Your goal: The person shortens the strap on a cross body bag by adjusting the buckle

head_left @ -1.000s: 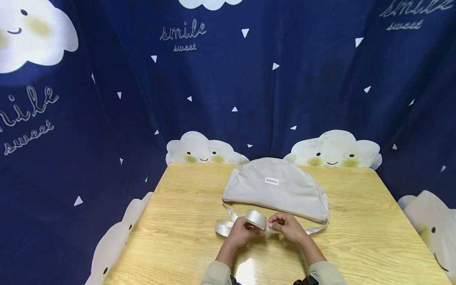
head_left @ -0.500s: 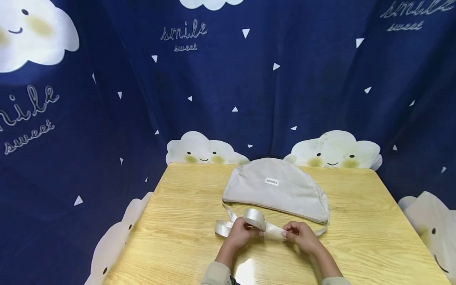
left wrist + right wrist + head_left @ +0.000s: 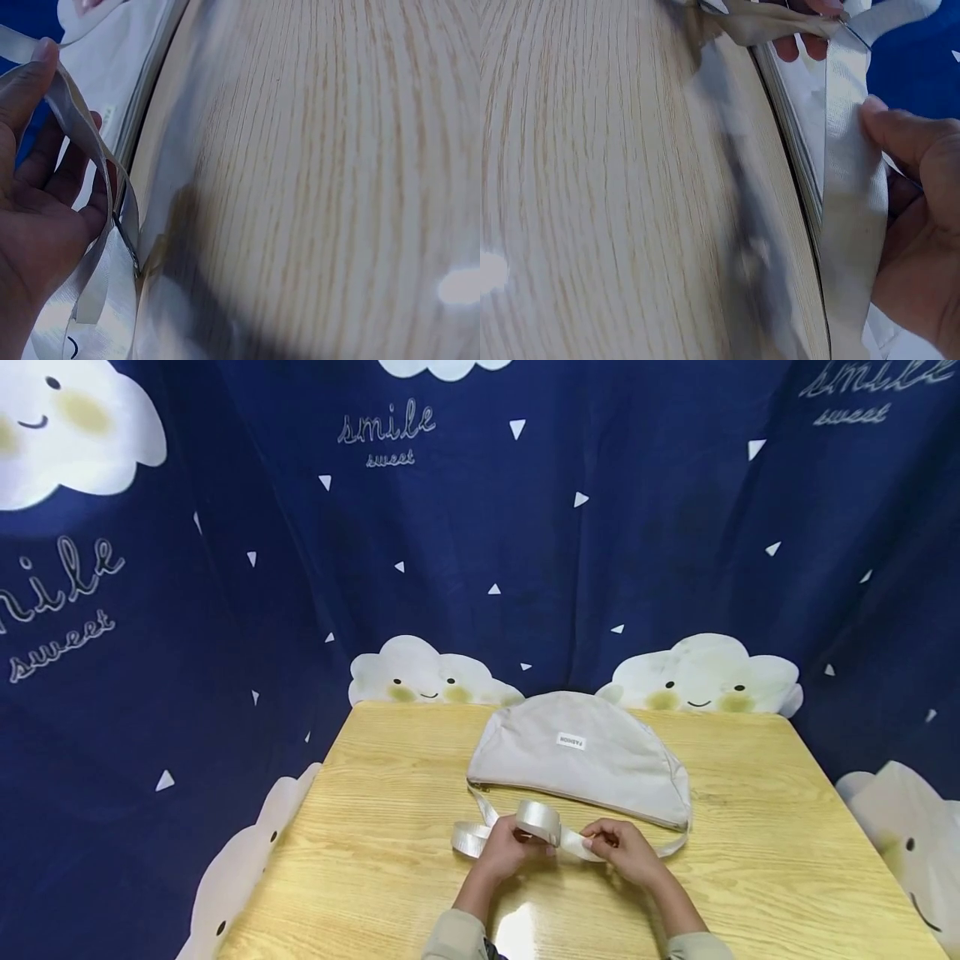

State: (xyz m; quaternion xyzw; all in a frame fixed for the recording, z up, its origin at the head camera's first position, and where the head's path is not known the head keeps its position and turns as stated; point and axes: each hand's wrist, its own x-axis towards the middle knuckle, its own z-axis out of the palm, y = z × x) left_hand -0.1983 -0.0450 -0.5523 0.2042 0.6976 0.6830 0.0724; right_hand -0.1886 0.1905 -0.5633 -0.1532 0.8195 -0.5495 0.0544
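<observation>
A pale fabric shoulder bag [image 3: 577, 768] lies on the table, its straight zipped side facing me. Its strap [image 3: 537, 820] runs out at both ends and stands up in a loop over my left hand [image 3: 512, 847]. That hand grips the strap between thumb and fingers, close to a thin metal slider [image 3: 855, 34] on the band. My right hand [image 3: 626, 850] pinches the strap to the right of the slider, thumb on the flat band in the right wrist view. Another metal piece [image 3: 127, 244] shows on the strap in the left wrist view.
The wooden table [image 3: 375, 877] reaches back to a dark blue curtain [image 3: 480, 527] printed with clouds and triangles. A second strap bend [image 3: 470, 840] rests left of the left hand. Bright glare [image 3: 517, 931] marks the table's near side.
My right hand has moved right along the strap, baring a stretch of band, then come slightly back left. My left hand keeps its place, and the bag lies where it was.
</observation>
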